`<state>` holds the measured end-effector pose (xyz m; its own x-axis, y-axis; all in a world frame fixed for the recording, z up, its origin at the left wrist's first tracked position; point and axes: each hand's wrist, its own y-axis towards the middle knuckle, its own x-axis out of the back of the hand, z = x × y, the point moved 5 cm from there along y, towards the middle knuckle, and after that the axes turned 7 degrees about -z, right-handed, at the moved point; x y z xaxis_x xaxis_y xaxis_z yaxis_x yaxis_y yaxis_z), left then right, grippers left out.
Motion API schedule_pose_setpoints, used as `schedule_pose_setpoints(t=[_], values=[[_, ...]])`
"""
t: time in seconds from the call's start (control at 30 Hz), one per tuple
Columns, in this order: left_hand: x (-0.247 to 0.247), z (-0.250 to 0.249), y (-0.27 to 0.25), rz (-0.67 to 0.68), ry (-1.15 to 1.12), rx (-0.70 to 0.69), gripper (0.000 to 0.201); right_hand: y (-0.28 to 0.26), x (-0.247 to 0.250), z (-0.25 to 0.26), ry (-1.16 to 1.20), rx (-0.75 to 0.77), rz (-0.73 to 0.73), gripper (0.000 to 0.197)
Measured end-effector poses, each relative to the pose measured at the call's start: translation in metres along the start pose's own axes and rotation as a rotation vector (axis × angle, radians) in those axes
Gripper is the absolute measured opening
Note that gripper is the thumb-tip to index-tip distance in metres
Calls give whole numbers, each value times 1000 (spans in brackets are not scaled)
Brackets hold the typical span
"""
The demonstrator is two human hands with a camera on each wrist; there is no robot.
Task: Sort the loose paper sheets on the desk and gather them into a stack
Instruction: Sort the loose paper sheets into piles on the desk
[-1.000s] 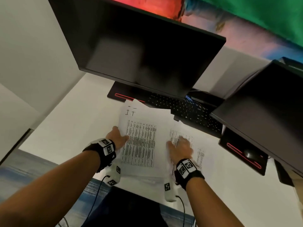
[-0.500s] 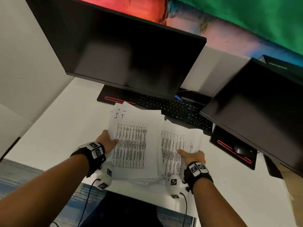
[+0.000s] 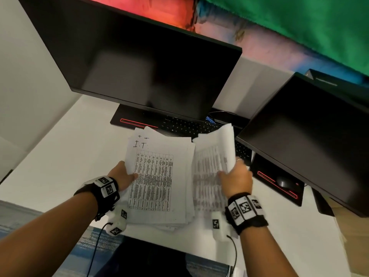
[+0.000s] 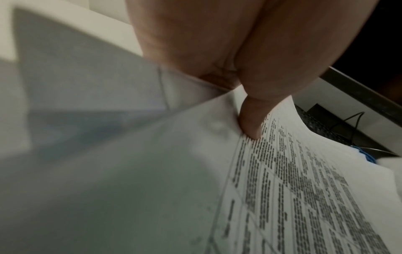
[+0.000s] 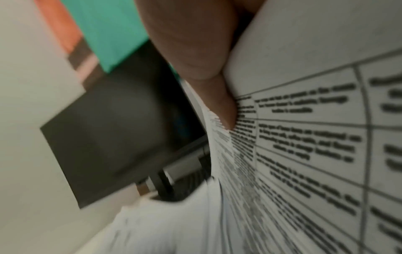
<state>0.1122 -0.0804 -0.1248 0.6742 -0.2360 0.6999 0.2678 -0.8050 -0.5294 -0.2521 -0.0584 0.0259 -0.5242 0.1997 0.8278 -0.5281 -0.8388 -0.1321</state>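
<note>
At the desk's (image 3: pixel 60 148) near edge, in front of the keyboard (image 3: pixel 185 126), the paper sheets (image 3: pixel 157 176) lie in two overlapping bundles. Your left hand (image 3: pixel 121 174) pinches the left bundle's edge, thumb on top. Your right hand (image 3: pixel 237 179) grips the right bundle, its right side curled upward. Two dark monitors (image 3: pixel 139 66) hang above.

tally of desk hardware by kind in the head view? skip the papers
Monitors: 2, left monitor and right monitor
Keyboards: 1, keyboard
Mice: 1, mouse
Red-trimmed mats: 2, left mat and right mat
Total: 6
</note>
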Motion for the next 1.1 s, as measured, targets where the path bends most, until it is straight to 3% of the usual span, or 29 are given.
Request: schedule_pose_setpoints(t=[0.1,0.17,0.27,0.33,0.47,0.53,0.6,0.7,0.9,1.1], values=[[2,-11,-8,-4,-19,-35,42,-2,64,29,146,108,-142,40],[1,-22,-18,-13,-30,-59,40,0,95,42,350,137,-163,43],[-12,-38,-36,9,-71,-81,40,2,93,39,664,70,-33,41],[-23,-49,-48,33,-38,-116,40,3,58,21,699,-45,84,41],[-36,-62,-57,122,-21,-147,22,4,-30,-31,588,-315,273,48],[-36,-57,-52,149,-102,-71,28,5,-59,-63,405,-382,285,72],[-34,-51,-49,142,-196,9,40,10,-79,-91,254,-361,261,78],[-34,-52,-44,70,-196,3,45,17,-88,-111,115,-298,239,63],[-45,-78,-47,28,-213,-36,64,21,-89,-93,-7,-181,212,43],[-37,-113,-26,17,-225,-115,73,40,-115,-54,59,-27,246,66]])
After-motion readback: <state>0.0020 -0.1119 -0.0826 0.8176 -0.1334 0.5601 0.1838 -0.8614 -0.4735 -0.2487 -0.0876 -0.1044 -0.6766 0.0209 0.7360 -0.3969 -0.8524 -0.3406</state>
